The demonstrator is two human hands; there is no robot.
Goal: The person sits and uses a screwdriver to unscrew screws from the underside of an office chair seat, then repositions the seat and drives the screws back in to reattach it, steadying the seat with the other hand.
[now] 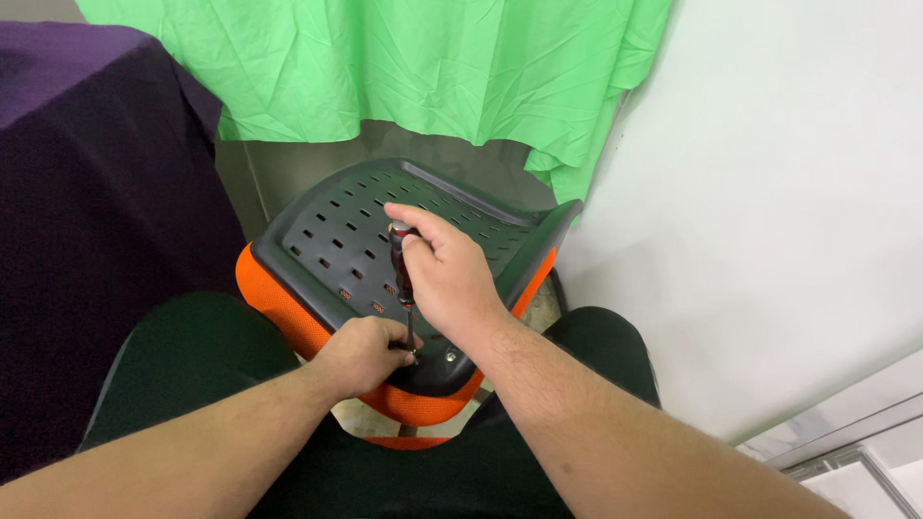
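A dark grey perforated plastic chair seat shell (356, 226) with orange mesh padding (288, 317) under it lies tilted across my lap. My right hand (447, 274) grips the red and black handle of a screwdriver (399, 264), held upright with its tip down at the shell's near edge. My left hand (365, 354) pinches the lower shaft of the screwdriver at the tip, fingers closed around it. A small metal screw (450, 356) shows on the shell just right of the tip.
A green cloth (413, 67) hangs at the back. A dark purple covered surface (87, 192) stands to the left. A white wall panel (769, 211) fills the right. My black-trousered legs (192, 356) sit below the seat.
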